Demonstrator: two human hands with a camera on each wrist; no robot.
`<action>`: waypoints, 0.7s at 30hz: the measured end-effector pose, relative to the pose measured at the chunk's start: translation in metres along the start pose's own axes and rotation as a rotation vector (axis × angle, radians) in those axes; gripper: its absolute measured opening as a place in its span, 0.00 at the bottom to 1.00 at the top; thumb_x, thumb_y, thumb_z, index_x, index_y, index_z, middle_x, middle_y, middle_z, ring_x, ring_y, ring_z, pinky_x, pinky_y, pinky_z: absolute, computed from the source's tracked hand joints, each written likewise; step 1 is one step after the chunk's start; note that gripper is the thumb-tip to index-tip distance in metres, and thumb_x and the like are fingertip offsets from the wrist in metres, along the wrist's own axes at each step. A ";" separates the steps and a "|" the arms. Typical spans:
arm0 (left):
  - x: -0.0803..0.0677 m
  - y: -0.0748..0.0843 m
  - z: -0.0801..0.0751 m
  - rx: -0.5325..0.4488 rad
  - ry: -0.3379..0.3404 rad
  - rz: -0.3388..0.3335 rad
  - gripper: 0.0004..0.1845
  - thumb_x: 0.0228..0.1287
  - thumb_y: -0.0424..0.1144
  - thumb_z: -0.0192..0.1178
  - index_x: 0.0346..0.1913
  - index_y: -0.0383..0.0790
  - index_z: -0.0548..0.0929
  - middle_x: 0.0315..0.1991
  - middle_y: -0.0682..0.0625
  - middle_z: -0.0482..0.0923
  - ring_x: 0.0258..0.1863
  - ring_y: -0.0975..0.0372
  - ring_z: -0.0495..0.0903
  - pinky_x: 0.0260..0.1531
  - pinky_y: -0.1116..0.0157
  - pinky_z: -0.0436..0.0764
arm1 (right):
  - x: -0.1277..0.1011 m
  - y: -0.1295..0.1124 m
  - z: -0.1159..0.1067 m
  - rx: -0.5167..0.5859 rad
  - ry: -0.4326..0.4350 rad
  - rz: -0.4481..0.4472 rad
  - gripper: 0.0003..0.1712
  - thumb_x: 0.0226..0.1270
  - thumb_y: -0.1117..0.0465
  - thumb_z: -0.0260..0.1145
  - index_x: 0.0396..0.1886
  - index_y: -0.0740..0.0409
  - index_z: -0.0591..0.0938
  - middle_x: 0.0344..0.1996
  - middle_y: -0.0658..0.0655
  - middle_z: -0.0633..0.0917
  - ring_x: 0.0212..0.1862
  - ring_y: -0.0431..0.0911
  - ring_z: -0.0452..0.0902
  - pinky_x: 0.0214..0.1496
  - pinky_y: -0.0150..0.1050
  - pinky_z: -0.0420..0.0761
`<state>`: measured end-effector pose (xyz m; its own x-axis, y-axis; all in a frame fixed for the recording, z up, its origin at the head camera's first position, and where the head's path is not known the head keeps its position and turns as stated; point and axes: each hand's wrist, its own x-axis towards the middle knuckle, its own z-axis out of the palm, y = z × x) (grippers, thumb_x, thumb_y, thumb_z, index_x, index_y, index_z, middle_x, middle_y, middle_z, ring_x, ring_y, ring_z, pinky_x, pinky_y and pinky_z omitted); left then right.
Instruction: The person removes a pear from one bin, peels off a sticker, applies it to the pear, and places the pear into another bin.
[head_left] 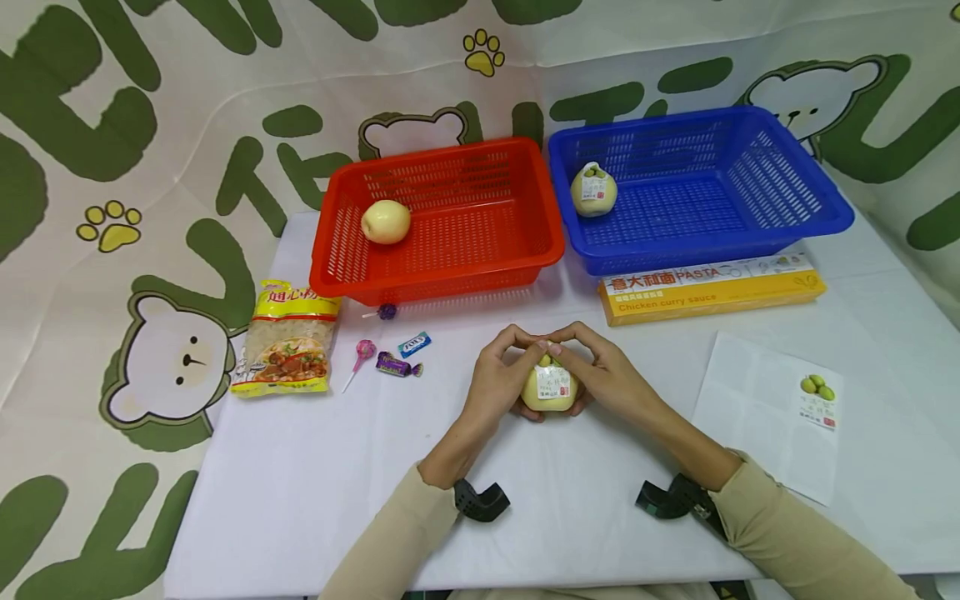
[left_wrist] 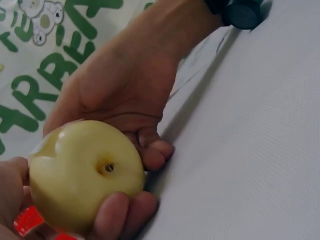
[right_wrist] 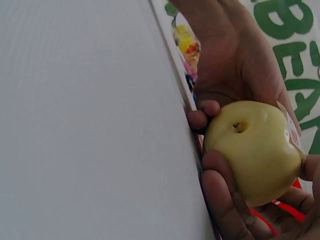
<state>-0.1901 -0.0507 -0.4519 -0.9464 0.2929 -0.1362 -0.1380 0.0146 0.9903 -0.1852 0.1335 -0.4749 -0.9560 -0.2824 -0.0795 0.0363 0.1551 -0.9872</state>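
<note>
Both hands hold a pale yellow, pear-like round fruit (head_left: 550, 405) between them at the middle of the table. My left hand (head_left: 495, 377) curls round its left side and my right hand (head_left: 609, 377) round its right, fingers below. Both thumbs press near the top of a white printed label (head_left: 553, 382) on the fruit. An edge of the label (right_wrist: 294, 132) stands off the skin in the right wrist view. The fruit's dimpled end (left_wrist: 106, 167) shows in the left wrist view. To the right lies a white sheet (head_left: 750, 408) with one similar label (head_left: 817, 401).
A red basket (head_left: 442, 287) holds an unlabelled fruit (head_left: 386, 222); a blue basket (head_left: 750, 237) holds a labelled one (head_left: 594, 190). In front lies a pasta box (head_left: 712, 293). At left are a macaroni bag (head_left: 288, 340), lollipops (head_left: 365, 349) and wrapped candies (head_left: 397, 365).
</note>
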 end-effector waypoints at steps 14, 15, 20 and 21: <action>0.010 -0.026 -0.009 0.109 -0.093 0.032 0.13 0.72 0.53 0.59 0.53 0.54 0.78 0.61 0.56 0.73 0.17 0.47 0.82 0.15 0.49 0.83 | 0.000 0.001 0.001 0.018 0.025 0.050 0.19 0.78 0.41 0.53 0.55 0.47 0.77 0.40 0.64 0.82 0.21 0.60 0.83 0.23 0.54 0.84; 0.010 -0.026 -0.013 0.095 -0.135 0.030 0.14 0.72 0.51 0.60 0.56 0.53 0.77 0.63 0.55 0.72 0.18 0.46 0.83 0.17 0.48 0.83 | -0.001 0.001 0.000 0.004 0.020 0.051 0.20 0.78 0.41 0.52 0.56 0.45 0.78 0.38 0.63 0.83 0.22 0.59 0.83 0.24 0.53 0.85; 0.014 -0.027 -0.031 -0.052 -0.352 0.017 0.24 0.70 0.39 0.65 0.64 0.46 0.70 0.66 0.48 0.66 0.32 0.40 0.85 0.29 0.45 0.85 | -0.001 0.002 -0.007 -0.010 -0.044 0.037 0.21 0.76 0.43 0.58 0.62 0.42 0.77 0.42 0.61 0.83 0.25 0.58 0.84 0.28 0.51 0.86; 0.015 -0.027 -0.034 -0.079 -0.379 0.010 0.25 0.69 0.37 0.65 0.65 0.44 0.70 0.67 0.47 0.65 0.35 0.40 0.85 0.31 0.45 0.85 | -0.002 0.001 -0.009 -0.003 -0.066 0.026 0.21 0.75 0.45 0.60 0.63 0.43 0.77 0.47 0.60 0.82 0.26 0.59 0.84 0.29 0.52 0.86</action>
<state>-0.2101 -0.0790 -0.4811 -0.7745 0.6259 -0.0921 -0.1651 -0.0594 0.9845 -0.1861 0.1423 -0.4747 -0.9334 -0.3402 -0.1143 0.0600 0.1659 -0.9843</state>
